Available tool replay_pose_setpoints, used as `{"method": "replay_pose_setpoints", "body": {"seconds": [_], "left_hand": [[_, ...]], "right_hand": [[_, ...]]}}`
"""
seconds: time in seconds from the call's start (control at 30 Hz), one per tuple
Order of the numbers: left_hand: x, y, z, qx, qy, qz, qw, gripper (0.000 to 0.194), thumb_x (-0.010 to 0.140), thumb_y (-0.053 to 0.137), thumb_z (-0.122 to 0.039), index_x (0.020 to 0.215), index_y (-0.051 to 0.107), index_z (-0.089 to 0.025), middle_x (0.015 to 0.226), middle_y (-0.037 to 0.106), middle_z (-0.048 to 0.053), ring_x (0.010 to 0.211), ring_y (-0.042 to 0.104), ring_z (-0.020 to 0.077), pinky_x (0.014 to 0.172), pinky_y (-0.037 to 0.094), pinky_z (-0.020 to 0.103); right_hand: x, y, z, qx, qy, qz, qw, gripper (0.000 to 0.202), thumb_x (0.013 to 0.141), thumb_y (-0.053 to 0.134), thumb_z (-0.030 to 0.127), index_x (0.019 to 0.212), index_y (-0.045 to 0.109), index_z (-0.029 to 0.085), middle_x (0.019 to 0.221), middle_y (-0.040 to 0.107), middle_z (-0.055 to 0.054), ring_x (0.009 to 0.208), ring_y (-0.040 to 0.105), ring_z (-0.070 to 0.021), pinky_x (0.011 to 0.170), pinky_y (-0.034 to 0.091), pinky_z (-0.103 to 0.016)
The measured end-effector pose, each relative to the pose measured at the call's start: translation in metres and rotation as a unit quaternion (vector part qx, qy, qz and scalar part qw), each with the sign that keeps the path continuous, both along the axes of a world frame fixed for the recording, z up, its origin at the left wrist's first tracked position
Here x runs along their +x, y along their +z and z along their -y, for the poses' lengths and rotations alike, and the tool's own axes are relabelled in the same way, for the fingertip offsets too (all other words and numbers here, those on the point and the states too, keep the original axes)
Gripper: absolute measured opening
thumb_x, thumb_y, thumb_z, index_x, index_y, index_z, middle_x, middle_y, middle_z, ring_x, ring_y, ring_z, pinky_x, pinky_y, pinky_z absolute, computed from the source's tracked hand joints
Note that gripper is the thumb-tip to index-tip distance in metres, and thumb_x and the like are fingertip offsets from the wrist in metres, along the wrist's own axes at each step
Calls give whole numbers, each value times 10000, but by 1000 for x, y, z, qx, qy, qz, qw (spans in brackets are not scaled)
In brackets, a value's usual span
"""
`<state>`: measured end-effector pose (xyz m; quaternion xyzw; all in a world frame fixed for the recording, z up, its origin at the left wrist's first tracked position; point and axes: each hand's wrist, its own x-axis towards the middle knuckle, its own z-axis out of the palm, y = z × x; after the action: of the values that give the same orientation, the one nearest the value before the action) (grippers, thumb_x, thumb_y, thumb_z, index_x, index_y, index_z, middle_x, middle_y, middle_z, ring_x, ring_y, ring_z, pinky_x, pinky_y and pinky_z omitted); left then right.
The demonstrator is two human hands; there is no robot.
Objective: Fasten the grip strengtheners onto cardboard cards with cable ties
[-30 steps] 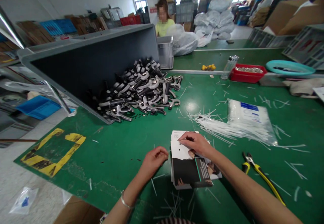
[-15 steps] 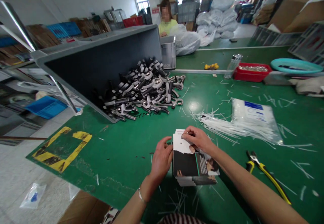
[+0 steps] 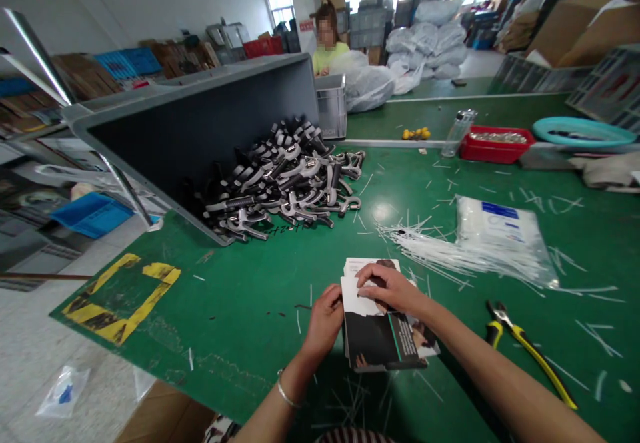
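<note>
Low centre of the frame: left hand (image 3: pixel 326 319) now closed up against the left edge of the small stack of printed black-and-white cardboard cards (image 3: pixel 383 336) on the green table (image 3: pixel 240 296), fingers curled on that edge, no longer apart from it as a second ago. Right hand (image 3: pixel 389 286) still laid over the stack's top, fingertips pinching the white upper card. Both hands now on the stack, so steadied for handling. At right, yellow-handled cutting pliers (image 3: pixel 530 353) and bundle of white plastic cable ties (image 3: pixel 450 253) unmoved; upper centre, heap of black and grey handled tools (image 3: pixel 285 179) unchanged.
</note>
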<state>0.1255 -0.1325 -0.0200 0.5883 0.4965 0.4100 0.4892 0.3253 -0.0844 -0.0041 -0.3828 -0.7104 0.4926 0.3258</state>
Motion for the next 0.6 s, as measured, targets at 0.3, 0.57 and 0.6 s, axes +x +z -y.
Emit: {"method": "replay_pose_setpoints", "body": {"seconds": [0.3, 0.57, 0.6], "left_hand": [[-1, 10, 4, -136, 32, 191, 972, 431, 812, 670, -433, 1137, 564, -171, 1009, 691, 98, 827, 650, 178, 761, 506, 295], [-14, 11, -26, -121, -39, -31, 991, 374, 737, 717, -455, 940, 704, -142, 750, 671, 29, 618, 557, 146, 554, 404, 229], [-14, 12, -26, -128, -40, -23, 991, 359, 736, 716, -450, 908, 707, -134, 745, 675, 34, 631, 570, 151, 563, 412, 232]], "right_hand": [[-1, 1, 5, 51, 29, 6, 998, 138, 857, 684, 363, 863, 710, 228, 1071, 657, -45, 1047, 598, -202, 985, 397, -361], [3, 7, 6, 42, 24, -2, 999, 153, 871, 661, 377, 848, 694, 229, 1249, 619, -59, 1198, 534, -235, 1049, 361, -429], [6, 9, 2, 44, 9, -9, 999, 162, 882, 644, 382, 862, 687, 227, 1256, 617, -62, 1194, 538, -234, 1040, 373, -425]]}}
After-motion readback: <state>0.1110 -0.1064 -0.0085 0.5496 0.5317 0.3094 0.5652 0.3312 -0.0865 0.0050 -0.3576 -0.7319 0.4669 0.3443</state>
